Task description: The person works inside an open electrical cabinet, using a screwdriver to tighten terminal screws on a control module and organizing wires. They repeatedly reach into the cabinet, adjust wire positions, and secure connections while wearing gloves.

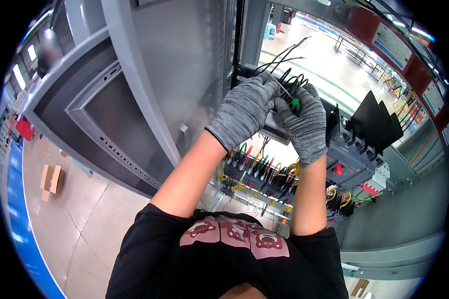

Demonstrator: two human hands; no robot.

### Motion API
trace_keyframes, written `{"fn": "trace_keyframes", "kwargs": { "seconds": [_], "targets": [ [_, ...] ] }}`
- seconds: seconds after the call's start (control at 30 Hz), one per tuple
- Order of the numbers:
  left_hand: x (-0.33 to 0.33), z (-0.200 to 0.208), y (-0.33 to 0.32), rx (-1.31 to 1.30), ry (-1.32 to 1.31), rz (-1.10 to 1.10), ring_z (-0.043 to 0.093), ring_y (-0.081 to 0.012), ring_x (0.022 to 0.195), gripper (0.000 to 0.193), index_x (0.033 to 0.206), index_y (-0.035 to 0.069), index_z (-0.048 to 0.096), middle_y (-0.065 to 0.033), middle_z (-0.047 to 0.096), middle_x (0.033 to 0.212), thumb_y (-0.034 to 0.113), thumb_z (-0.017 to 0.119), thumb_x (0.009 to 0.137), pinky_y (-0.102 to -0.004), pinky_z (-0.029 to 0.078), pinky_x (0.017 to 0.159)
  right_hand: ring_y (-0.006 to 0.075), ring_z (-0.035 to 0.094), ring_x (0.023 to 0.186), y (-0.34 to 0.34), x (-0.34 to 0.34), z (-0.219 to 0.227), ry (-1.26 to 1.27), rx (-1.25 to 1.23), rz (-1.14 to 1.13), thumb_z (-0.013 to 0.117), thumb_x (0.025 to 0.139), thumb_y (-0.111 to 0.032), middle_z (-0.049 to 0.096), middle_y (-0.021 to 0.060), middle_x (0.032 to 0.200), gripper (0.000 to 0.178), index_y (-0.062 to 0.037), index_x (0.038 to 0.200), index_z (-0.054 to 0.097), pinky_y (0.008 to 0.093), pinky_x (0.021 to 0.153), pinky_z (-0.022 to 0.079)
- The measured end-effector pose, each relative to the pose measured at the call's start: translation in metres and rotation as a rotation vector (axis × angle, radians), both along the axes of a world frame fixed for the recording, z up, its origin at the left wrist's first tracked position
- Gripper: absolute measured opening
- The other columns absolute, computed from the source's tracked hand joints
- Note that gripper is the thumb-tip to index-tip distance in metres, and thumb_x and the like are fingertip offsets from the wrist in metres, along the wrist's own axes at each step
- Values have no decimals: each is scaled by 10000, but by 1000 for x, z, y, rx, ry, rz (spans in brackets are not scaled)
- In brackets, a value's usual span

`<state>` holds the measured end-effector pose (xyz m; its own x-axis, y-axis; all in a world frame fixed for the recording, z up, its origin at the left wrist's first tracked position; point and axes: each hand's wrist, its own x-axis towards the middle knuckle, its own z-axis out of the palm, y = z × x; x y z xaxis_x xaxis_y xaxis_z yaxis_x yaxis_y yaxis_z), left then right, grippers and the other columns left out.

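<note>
White labels (392, 45) on dark red strip (361, 22), lettering too small to read

Bright scene, heavy fisheye curvature

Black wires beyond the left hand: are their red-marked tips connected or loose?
Loose: the black wires stick out past the left hand, their red-marked tips touching no terminal.

The left forearm (188, 174) slants forward and inward; the right forearm (309, 197) rises nearly straight. The left hand (248, 110) and right hand (304, 127), both gray-gloved, nearly meet, their fingers bent and thumbs turned inward.
</note>
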<state>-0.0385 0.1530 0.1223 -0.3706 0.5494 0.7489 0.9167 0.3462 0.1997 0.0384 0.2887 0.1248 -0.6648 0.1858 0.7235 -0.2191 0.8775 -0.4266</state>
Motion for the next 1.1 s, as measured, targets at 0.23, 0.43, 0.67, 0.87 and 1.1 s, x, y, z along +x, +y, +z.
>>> {"fn": "trace_keyframes", "kwargs": {
  "seconds": [0.23,0.43,0.67,0.87,1.1],
  "targets": [
    [-2,10,-3,7,-134,-45,594,-320,866,238,960,61,626,-154,604,947,236,638,798,-396,482,776,212,560,764,9,1,5,-32,-123,120,708,754,-141,566,117,862,258,10,956,653,313,735,449],
    [3,-3,0,-11,10,5,567,-345,931,261,1031,60,580,-189,572,1032,242,565,845,-427,463,817,250,556,747,6,2,3,-31,-18,39,689,766,-153,559,147,853,222,30,879,633,330,717,448],
    [6,-3,3,39,-8,8,574,-338,950,281,1033,69,601,-180,585,1052,262,584,830,-411,468,827,377,571,920,8,1,-1,-12,-12,-32,680,764,-279,597,236,976,365,20,966,626,409,821,460],
    [3,16,-6,-98,-120,37,593,-321,910,261,982,64,619,-156,606,1023,259,616,809,-394,477,809,229,562,835,-15,40,5,231,-297,95,619,847,-173,582,142,939,244,0,1017,595,321,753,457],
    [5,3,3,86,-180,-85,588,-306,891,230,917,16,620,-153,613,925,212,631,797,-378,470,786,157,447,725,-25,90,-52,85,-572,79,510,910,-165,457,68,800,169,-42,1004,443,271,697,416]
  ]
}}
